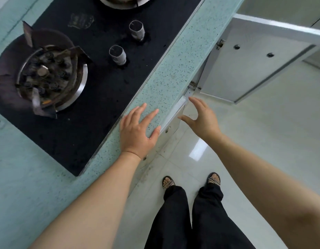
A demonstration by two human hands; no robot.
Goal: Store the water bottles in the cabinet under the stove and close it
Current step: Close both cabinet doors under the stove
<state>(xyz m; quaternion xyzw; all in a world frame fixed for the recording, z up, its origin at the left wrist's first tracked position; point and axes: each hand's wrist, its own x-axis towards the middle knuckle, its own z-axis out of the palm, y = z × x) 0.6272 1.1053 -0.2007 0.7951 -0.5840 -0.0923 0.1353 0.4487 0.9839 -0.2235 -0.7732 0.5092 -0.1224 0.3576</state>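
Observation:
My left hand (137, 130) lies flat on the speckled green counter edge (166, 69), fingers spread, holding nothing. My right hand (202, 117) hovers open just in front of the counter, fingers near the top edge of a slightly ajar white cabinet door (173, 115) under the stove. A second white cabinet door (249, 69) stands swung wide open to the right. No water bottles are in view; the inside of the cabinet is hidden below the counter.
The black gas hob (101, 72) has a burner (46, 76) at the left and two knobs (118, 54). My feet in sandals (191, 181) stand on the glossy white tiled floor (263, 141) before the cabinet.

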